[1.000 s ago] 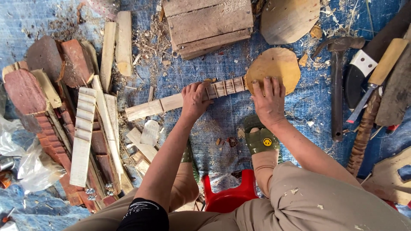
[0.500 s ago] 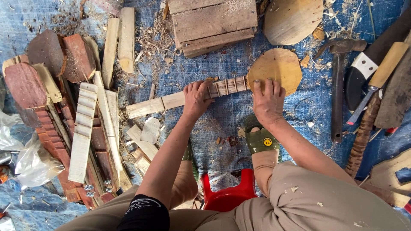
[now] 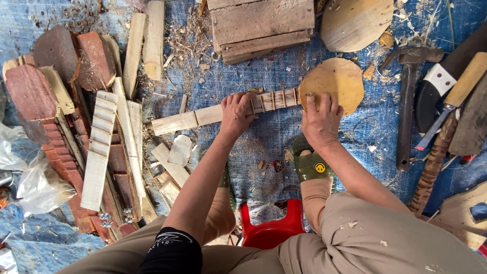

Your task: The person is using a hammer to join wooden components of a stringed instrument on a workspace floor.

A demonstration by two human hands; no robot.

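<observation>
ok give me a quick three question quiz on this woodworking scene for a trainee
1. True or false: the left hand rests on the notched wooden neck.
2. What does the right hand press on? A) the hammer B) the round wooden disc C) the red stool
3. What covers the ground under the work?

Key
1. True.
2. B.
3. A blue tarp, littered with wood shavings.

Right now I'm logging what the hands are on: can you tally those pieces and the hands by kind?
Notched wooden strip: 1
Round wooden disc: 1
Hands, left hand and right hand: 2
Total: 4
</observation>
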